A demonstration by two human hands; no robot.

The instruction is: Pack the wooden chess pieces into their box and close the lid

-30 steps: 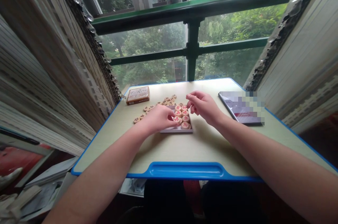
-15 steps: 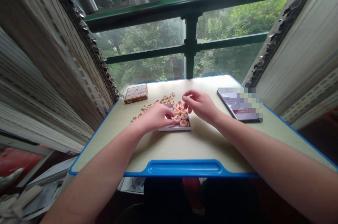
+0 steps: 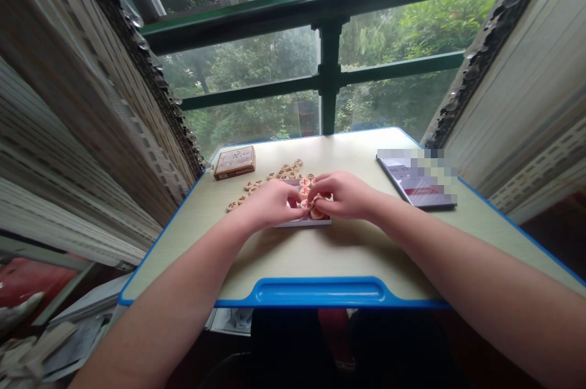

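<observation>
Fingers are held half-curled on the left hand (image 3: 273, 203) and right hand (image 3: 345, 195) (whether anything is gripped cannot be told) at red-marked pieces (image 3: 304, 192) in the tray (image 3: 300, 224); dark-marked pieces (image 3: 285, 168) are scattered beyond.

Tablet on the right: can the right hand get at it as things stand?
Probably yes: only tabletop shows between the right hand and the tablet. Its fingers are at the red-lettered pieces, though, so they'd have to come off those first.
</observation>
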